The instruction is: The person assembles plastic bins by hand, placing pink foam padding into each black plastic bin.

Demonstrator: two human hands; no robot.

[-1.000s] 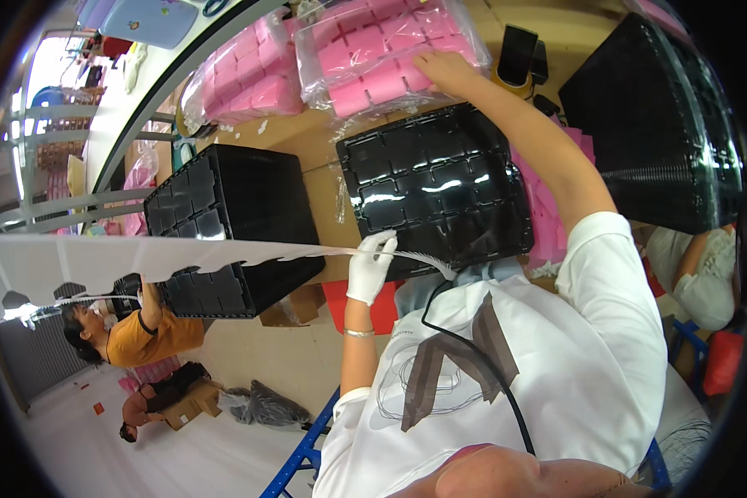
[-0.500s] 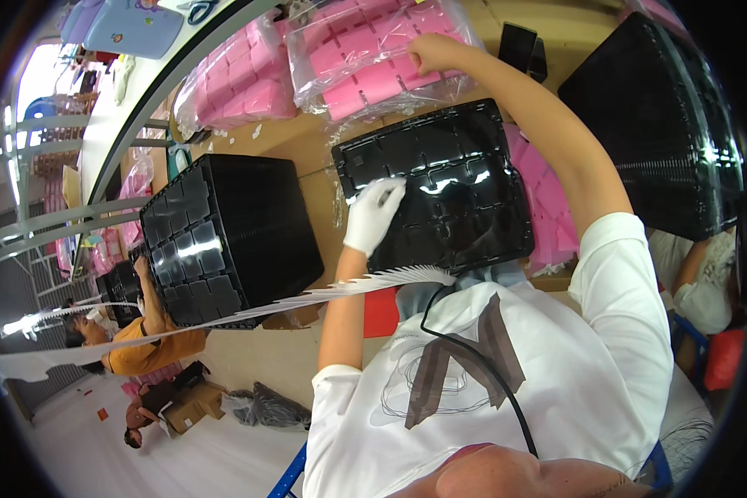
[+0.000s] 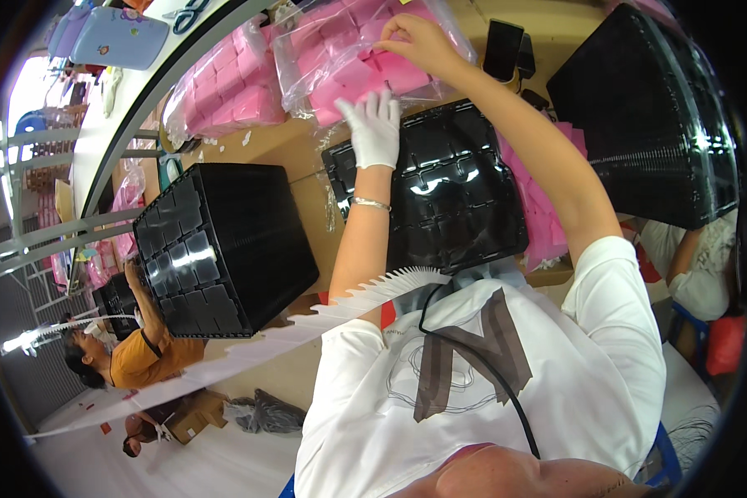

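At pink blocks [image 3: 340, 82], crinkly film [image 3: 454, 40]: left hand [image 3: 375, 131] gloved, splayed; right hand [image 3: 422, 43] curled, grip unclear.

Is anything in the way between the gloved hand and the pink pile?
Maybe the clear bag: it lies around the pink pile, but I can't tell whether it covers the part nearest the left hand. Nothing else visible stands between them.

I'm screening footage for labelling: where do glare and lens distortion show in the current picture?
Head view: white glare streaks on the middle black tray and the left black stack; head view: the edge of the white tabletop at upper left bends into a curve, and the corners go black; head view: a pale jagged streak crosses the lower left, cause unclear.
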